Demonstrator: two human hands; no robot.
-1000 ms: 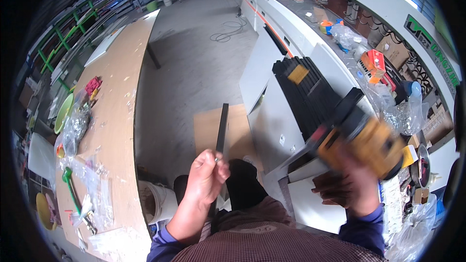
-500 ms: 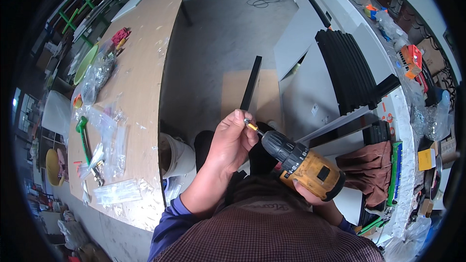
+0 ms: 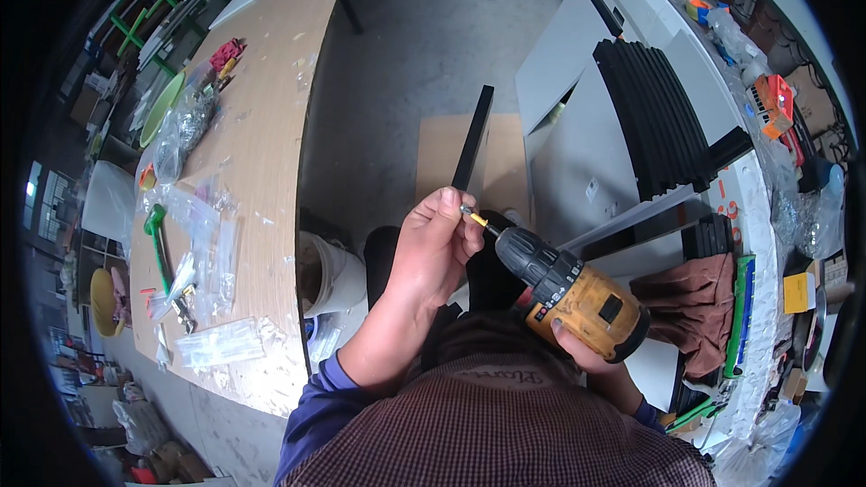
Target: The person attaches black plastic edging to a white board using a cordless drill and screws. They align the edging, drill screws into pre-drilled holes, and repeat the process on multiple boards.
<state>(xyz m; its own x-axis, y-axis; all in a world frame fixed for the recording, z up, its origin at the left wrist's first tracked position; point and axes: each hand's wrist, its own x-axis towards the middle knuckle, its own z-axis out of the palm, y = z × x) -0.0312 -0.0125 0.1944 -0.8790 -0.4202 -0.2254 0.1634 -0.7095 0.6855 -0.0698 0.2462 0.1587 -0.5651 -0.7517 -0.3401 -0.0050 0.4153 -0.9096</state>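
My left hand [image 3: 431,248] is closed around the near end of a slim black bar [image 3: 474,137], which points away from me over the floor. Beside its thumb tip, a small metal piece that looks like a screw [image 3: 465,210] meets the yellow-banded bit [image 3: 480,220] of a power drill. My right hand [image 3: 585,350] wraps the yellow-and-black cordless drill [image 3: 577,293] from below; most of its fingers and the handle are hidden under the drill body. The drill's chuck faces up and left, toward the bar's end.
On the left stands a wooden worktable [image 3: 262,126] with clear plastic bags [image 3: 185,131] and a green-handled hammer [image 3: 158,243]. A white bucket [image 3: 338,280] sits beside it. To the right, black bars [image 3: 654,117] lie stacked near a brown cloth [image 3: 690,307]. Cardboard [image 3: 437,149] covers some floor.
The view has shifted slightly. Both hands, the bar and the drill sit a little higher and farther right in the picture, with the bit still at the bar's end.
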